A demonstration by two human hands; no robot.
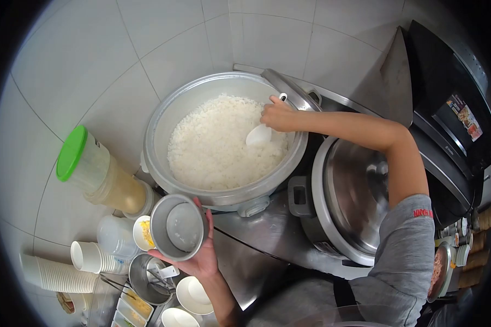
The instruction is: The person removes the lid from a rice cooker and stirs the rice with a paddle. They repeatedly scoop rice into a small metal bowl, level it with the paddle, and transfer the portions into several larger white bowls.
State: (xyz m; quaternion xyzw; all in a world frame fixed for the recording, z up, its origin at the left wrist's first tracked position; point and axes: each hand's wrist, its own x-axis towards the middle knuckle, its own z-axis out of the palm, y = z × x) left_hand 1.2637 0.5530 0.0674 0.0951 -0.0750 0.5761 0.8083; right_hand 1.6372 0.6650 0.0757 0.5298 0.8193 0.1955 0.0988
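A large open pot (161, 128) holds a broad bed of white cooked rice (213, 147). Over its right side, my right hand (278, 115) is closed around the handle of a white rice paddle (258, 135), whose blade rests at the rice surface. My left hand (203, 256) grips a round metal bowl (158, 240) from below and the right side, in front of the pot. The bowl's inside shows only a pale, whitish bottom.
Right of the pot stands a lidded cooker (316, 201). At left are a green-lidded container (72, 153), stacked white cups (60, 272), a small bowl of yellow food (138, 234), a metal pot with utensils (139, 283) and white bowls (193, 294). A tiled wall (185, 49) runs behind.
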